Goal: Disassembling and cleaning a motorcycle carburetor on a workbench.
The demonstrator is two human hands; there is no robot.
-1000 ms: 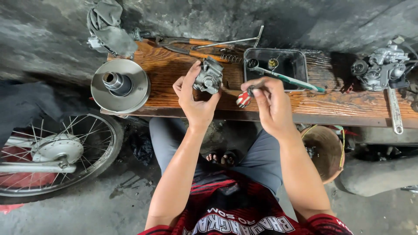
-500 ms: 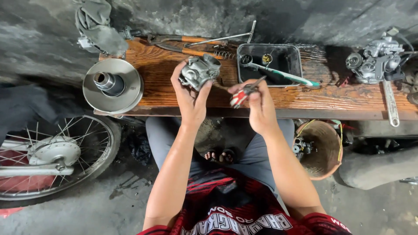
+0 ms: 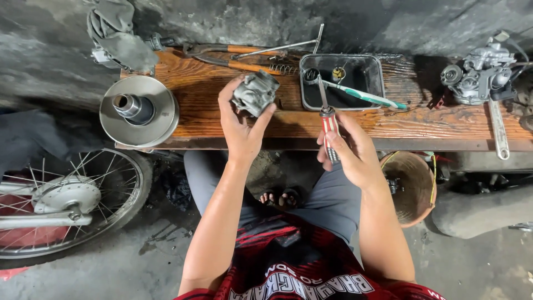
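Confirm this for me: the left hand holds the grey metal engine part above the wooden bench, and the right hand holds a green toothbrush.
Not quite. The left hand does hold the grey metal part above the wooden bench, but the head view shows the right hand holding a red-handled screwdriver. The green toothbrush lies across the black tray.

Rough grey concrete wall [image 3: 233, 22] behind a worn wooden tabletop [image 3: 444, 125] with visible grain. Stained, dusty concrete floor [image 3: 111, 272] below, dim under the tabletop. Spoked wheel [image 3: 61, 205] at left on the floor; brown bucket [image 3: 411, 186] at right.
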